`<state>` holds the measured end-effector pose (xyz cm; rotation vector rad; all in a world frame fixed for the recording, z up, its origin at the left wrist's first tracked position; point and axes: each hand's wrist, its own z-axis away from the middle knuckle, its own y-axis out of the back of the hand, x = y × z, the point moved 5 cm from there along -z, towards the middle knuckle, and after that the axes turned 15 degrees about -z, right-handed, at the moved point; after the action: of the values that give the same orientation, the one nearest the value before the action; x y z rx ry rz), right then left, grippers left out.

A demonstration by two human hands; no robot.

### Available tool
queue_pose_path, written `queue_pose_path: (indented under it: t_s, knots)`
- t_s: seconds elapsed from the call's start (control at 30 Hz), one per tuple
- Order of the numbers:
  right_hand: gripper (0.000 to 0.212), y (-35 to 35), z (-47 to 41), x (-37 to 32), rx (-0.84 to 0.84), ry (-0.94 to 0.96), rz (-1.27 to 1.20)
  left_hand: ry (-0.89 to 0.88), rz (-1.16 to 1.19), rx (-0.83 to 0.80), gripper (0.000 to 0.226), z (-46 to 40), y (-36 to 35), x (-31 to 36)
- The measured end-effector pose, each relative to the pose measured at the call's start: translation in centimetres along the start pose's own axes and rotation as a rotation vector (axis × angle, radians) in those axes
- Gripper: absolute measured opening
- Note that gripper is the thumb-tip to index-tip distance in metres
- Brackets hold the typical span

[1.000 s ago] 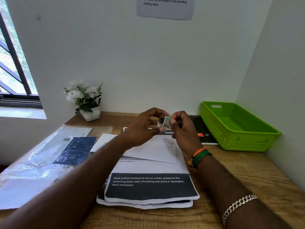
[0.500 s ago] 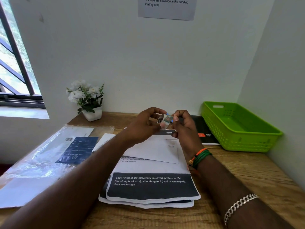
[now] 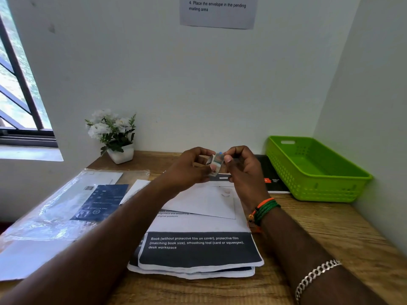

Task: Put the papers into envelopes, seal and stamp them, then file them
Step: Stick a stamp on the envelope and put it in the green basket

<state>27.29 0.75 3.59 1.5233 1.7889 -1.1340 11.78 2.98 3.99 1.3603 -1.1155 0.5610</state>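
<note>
A wooden desk [image 3: 319,227] carries everything. Under the hands lies a stack of printed papers [image 3: 198,252]; a plastic sleeve [image 3: 55,216] lies left of them, a potted plant [image 3: 114,137] beyond, a green basket [image 3: 315,170] right, beside a black booklet [image 3: 271,179].

Green basket [image 3: 317,186], white envelope [image 3: 204,203]

The desk [image 3: 319,230] is brown wood with lines of grain, and the basket [image 3: 317,170] is shiny green plastic full of little holes. The papers [image 3: 198,252] and the envelope [image 3: 204,201] look flat and dull, but the clear plastic bag [image 3: 55,216] is crinkly and shines in the light (it has white glare spots). The pot [image 3: 122,154] looks smooth and white, and the bracelet [image 3: 315,276] is shiny metal chain.
</note>
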Motion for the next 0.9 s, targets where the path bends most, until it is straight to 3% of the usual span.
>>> queue_pose_path:
  t_s: [0.17, 0.33, 0.5, 0.67, 0.8, 0.9]
  knots:
    - [0.022, 0.8, -0.3, 0.3, 0.036, 0.009, 0.020, 0.002, 0.005, -0.002, 0.029, -0.1, 0.0, -0.1]
    - [0.005, 1.1, -0.3, 0.5, 0.047, 0.007, 0.164, 0.002, -0.030, 0.002, 0.030, 0.0, 0.1, -0.1]
    - [0.010, 0.7, 0.0, 0.3, 0.041, 0.018, 0.174, 0.038, -0.097, 0.019, 0.031, -0.2, 0.1, -0.4]
    - [0.004, 1.7, -0.6, -0.9, 0.158, 0.038, 0.045, 0.041, -0.289, 0.167, 0.036, -1.1, 2.3, -2.8]
    - [0.008, 3.4, -0.7, -0.3, 0.259, 0.005, 0.140, 0.021, -0.577, 0.355, 0.037, -4.0, 5.5, -4.6]
    - [0.007, 4.7, -0.8, 0.1, 0.334, -0.028, 0.239, 0.114, -0.739, 0.329, 0.042, -6.4, 6.9, -6.5]
